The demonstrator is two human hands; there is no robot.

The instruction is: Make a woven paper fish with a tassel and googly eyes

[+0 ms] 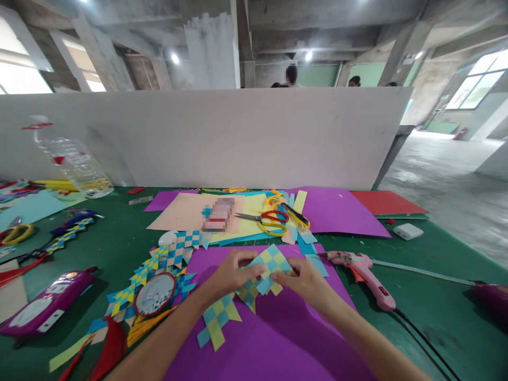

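Between my two hands is a woven paper piece point(272, 263) in a blue and yellow check. My left hand point(240, 270) pinches its left side with the thumb on top. On the opposite side, my right hand point(299, 275) grips the edge between thumb and fingers. More woven check paper point(219, 317) hangs down or lies below it to the left; whether it is joined to the held piece I cannot tell. A large purple sheet point(270, 338) lies flat under both hands.
Right of my hands lies a pink glue gun point(367, 272) with its stick and cord. Scissors point(265, 218) rest on coloured paper behind. To the left are a round dish point(155, 294), woven strips point(148, 264), a purple device point(50, 301) and a plastic bottle point(77, 164). A white partition point(246, 137) stands at the back.
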